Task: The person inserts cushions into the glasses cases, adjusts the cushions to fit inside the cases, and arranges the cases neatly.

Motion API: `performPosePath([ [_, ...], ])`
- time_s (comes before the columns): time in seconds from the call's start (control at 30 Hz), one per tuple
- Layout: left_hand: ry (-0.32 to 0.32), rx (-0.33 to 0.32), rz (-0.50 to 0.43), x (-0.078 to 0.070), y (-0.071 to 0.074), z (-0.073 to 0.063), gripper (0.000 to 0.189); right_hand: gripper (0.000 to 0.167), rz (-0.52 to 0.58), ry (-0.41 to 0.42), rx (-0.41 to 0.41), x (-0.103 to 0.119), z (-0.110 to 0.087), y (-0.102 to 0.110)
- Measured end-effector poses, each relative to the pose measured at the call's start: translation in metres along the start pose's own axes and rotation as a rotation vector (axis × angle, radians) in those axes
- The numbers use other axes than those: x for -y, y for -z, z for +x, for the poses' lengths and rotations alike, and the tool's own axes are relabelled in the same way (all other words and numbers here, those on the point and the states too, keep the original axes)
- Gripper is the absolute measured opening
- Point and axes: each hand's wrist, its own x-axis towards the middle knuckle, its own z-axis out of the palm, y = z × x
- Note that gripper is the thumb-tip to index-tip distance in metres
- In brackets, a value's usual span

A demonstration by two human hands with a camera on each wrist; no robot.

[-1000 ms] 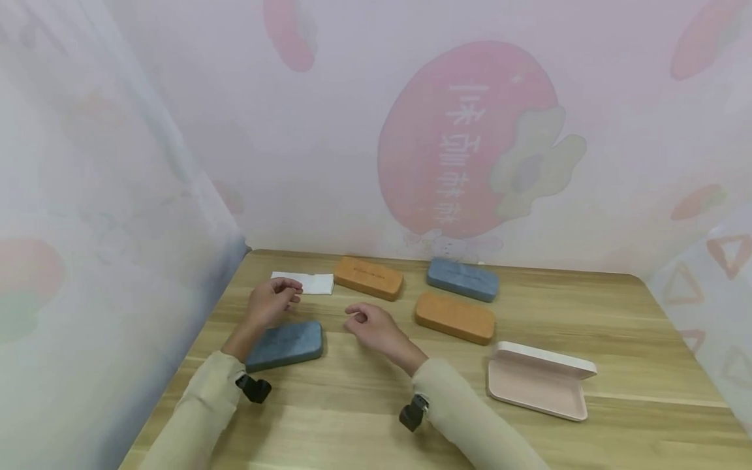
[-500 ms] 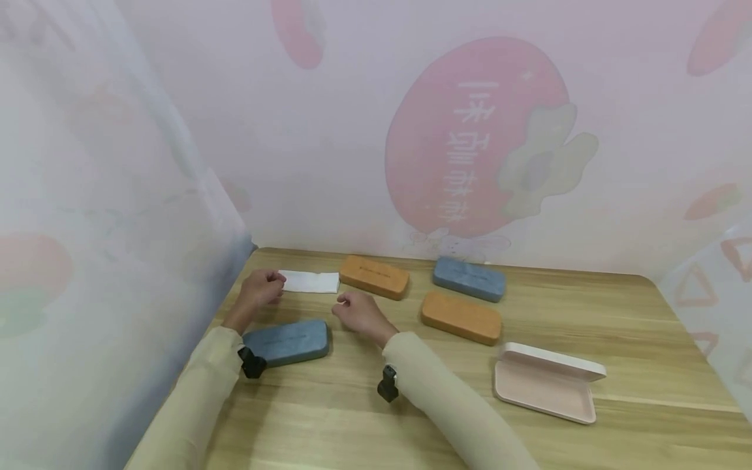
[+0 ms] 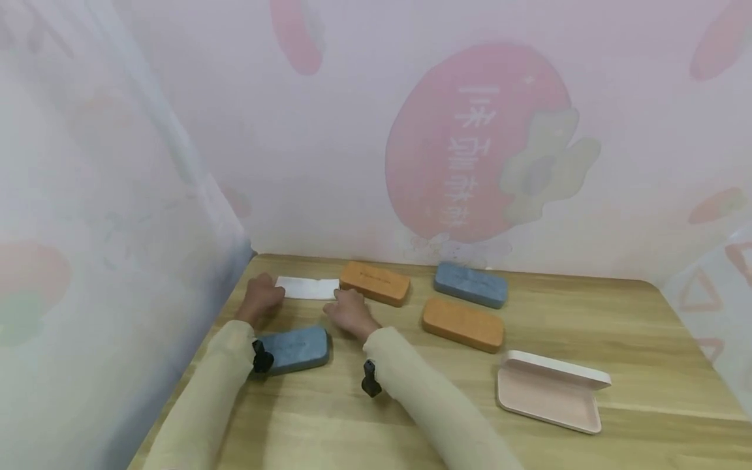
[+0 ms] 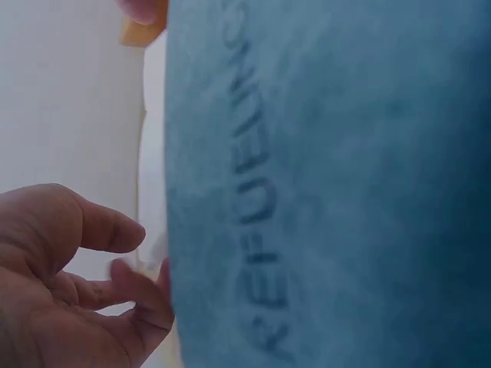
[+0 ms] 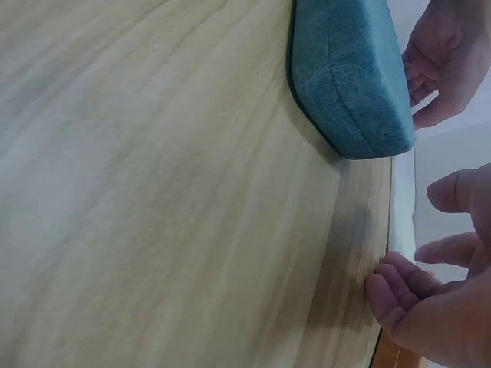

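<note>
In the head view a flat white folded cloth (image 3: 308, 288) lies near the table's back left. My left hand (image 3: 261, 297) is at its left end, and my right hand (image 3: 350, 313) is at its right end, fingertips down by the corner. In the left wrist view the thumb and fingers of the left hand (image 4: 69, 284) stand apart, loosely bent. The right wrist view shows the right hand (image 5: 445, 284) with a gap between thumb and index finger. A blue glasses case (image 3: 296, 349) lies closed in front of the cloth, partly hidden by the left wrist camera.
An orange glasses case (image 3: 375, 282) stands just right of the cloth. Farther right are another orange case (image 3: 463, 324) and a blue case (image 3: 470, 284), both closed. A pale pink case (image 3: 552, 391) stands with its lid up at the right. A wall borders the table's back edge.
Both hands have moved to the ends of the white cloth: the right hand went left and the left hand drew back to the left end. The cases stay in place.
</note>
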Motion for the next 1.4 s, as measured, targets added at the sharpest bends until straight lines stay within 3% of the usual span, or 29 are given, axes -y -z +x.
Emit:
performPosePath([
  [0.27, -0.011, -0.017, 0.06, -0.01, -0.001, -0.01, 0.031, 0.048, -0.088, -0.046, -0.083, 0.006, 0.005, -0.006],
  [0.5, -0.014, -0.033, 0.091, -0.019, -0.002, -0.011, 0.031, 0.037, -0.073, -0.129, -0.145, 0.012, 0.012, -0.009],
  [0.77, 0.007, -0.042, 0.128, -0.022, 0.0, -0.01, 0.031, 0.049, -0.146, -0.277, -0.188, 0.017, 0.026, -0.02],
  [0.93, 0.005, -0.049, 0.139, -0.025, 0.0, -0.01, 0.034, 0.048, -0.209, -0.319, -0.222, 0.015, 0.034, -0.027],
  [1.07, -0.003, -0.074, 0.159, -0.024, 0.0, -0.009, 0.037, 0.037, -0.265, -0.334, -0.215, 0.014, 0.038, -0.031],
  [1.17, -0.001, -0.083, 0.184, -0.021, 0.0, -0.006, 0.039, 0.028, -0.248, -0.337, -0.203, 0.014, 0.04, -0.032],
  [1.4, 0.04, -0.078, 0.172, -0.015, 0.002, -0.004, 0.038, 0.034, -0.132, -0.344, -0.209, 0.019, 0.04, -0.034],
])
